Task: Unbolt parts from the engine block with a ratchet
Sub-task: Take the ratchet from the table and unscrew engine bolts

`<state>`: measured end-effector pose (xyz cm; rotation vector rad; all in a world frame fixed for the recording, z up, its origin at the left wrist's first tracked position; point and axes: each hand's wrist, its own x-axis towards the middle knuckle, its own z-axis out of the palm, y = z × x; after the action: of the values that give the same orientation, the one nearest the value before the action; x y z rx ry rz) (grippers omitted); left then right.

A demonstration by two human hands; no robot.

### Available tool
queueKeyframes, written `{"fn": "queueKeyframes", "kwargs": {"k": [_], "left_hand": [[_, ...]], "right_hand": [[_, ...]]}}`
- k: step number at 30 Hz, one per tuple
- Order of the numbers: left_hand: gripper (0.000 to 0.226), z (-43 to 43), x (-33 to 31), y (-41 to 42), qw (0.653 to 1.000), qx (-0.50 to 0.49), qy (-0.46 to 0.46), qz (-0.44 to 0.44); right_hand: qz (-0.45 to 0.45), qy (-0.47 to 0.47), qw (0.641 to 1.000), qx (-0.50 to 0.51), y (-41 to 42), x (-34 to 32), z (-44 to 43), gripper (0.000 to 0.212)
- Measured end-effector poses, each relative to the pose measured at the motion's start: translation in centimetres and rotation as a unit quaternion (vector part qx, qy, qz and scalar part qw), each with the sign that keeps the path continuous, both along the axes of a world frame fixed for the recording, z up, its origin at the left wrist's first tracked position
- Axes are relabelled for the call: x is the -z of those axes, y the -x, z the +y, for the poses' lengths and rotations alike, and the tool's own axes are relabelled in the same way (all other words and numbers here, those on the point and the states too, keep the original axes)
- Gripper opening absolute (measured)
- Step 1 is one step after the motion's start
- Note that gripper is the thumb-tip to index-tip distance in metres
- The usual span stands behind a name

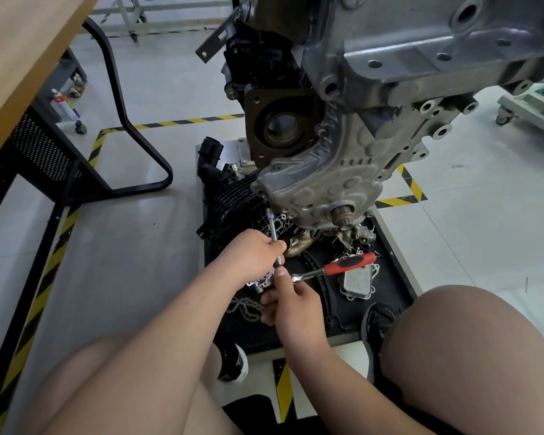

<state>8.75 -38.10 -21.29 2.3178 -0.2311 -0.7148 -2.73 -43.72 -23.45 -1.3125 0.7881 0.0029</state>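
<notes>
The grey engine block [390,89] hangs over a black tray, its embossed metal cover [321,183] facing me. A ratchet with a red and black handle [350,262] points right, and a long chrome extension bar [274,230] runs from its head up to a bolt at the cover's lower left edge. My left hand [252,255] grips the extension bar near its middle. My right hand [292,299] holds the ratchet at its head, thumb up against the bar's lower end.
The black tray [393,265] under the engine holds removed parts: a black plastic manifold [233,196], a silver cooler plate [357,282], a chain [245,309], small brackets. A wooden bench with a black frame [29,58] stands at left. My knees flank the tray.
</notes>
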Motion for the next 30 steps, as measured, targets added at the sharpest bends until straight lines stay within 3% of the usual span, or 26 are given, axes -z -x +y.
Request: {"fn": "queueKeyframes", "kwargs": {"k": [2, 5, 10, 19, 30], "left_hand": [[0.037, 0.0, 0.1, 0.0, 1.0, 0.0, 0.001, 0.001], [0.039, 0.0, 0.2, -0.1, 1.0, 0.004, 0.003, -0.002], [0.052, -0.1, 0.1, -0.1, 1.0, -0.006, 0.018, 0.017], [0.034, -0.2, 0.3, 0.0, 0.997, 0.018, 0.01, 0.078], [0.037, 0.0, 0.4, 0.2, 1.0, 0.009, 0.006, 0.017]], "right_hand": [[-0.011, 0.028, 1.0, 0.0, 0.0, 0.1, 0.0, 0.036], [-0.012, -0.013, 1.0, 0.005, -0.1, 0.3, 0.0, 0.038], [-0.009, -0.178, 0.984, 0.017, -0.4, 0.5, -0.3, 0.052], [0.018, -0.414, 0.909, 0.05, -0.8, 0.0, -0.5, 0.07], [0.033, -0.421, 0.905, 0.04, -0.6, -1.2, -0.4, 0.075]]}}
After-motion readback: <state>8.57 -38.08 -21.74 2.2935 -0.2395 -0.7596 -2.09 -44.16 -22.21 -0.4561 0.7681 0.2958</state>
